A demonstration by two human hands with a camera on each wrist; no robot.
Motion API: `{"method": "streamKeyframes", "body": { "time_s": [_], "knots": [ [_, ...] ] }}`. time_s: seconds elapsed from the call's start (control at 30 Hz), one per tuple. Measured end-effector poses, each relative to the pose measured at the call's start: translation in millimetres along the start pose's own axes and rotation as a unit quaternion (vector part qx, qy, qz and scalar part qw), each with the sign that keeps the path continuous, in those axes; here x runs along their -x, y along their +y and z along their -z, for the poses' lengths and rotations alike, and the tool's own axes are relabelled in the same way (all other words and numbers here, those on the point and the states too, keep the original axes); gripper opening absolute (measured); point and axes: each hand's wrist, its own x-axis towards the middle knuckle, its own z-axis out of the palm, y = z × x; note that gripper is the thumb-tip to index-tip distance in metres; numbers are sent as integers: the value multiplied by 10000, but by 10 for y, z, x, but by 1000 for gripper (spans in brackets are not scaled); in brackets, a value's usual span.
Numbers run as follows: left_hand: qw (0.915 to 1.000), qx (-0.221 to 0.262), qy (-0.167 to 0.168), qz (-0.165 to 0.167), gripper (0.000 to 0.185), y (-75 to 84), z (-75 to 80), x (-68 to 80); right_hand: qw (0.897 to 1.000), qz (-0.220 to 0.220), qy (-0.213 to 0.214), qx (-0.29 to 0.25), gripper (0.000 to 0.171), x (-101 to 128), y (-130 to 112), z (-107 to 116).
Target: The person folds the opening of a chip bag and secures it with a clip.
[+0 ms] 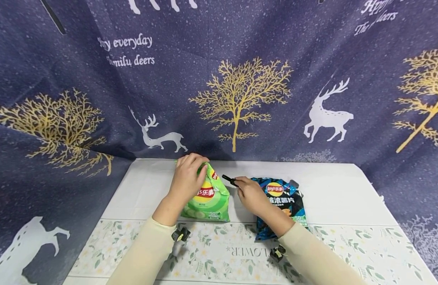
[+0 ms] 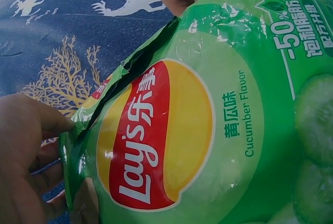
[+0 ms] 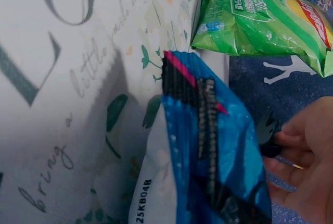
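A green Lay's cucumber chips bag (image 1: 207, 197) stands on the white table (image 1: 332, 190). My left hand (image 1: 188, 177) grips its folded top; in the left wrist view the fingers (image 2: 31, 146) pinch the crumpled upper edge of the green bag (image 2: 208, 125). My right hand (image 1: 249, 192) pinches a small black clip (image 1: 229, 180) just right of that top. Under the right wrist lies a dark blue Lay's bag (image 1: 284, 204). The right wrist view shows the blue bag's sealed end (image 3: 203, 130), the green bag (image 3: 260, 18) beyond it, and my fingers (image 3: 304, 156) curled at the right.
A dark blue curtain with gold trees and white deer (image 1: 240, 91) hangs behind and round the table. A floral runner (image 1: 219, 245) crosses the table's near part. Black wrist camera mounts (image 1: 181, 234) sit on both sleeves.
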Motion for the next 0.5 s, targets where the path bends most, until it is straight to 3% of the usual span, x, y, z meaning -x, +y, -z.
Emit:
{"method": "streamKeyframes", "body": {
  "time_s": [0.27,0.5],
  "knots": [
    [10000,29,21,6,15,1,-1,2,9974,167,669,-196,28,-5,34,14],
    [10000,-3,18,-7,14,1,-1,5,9934,-83,1015,-524,27,14,14,47]
  ]
}}
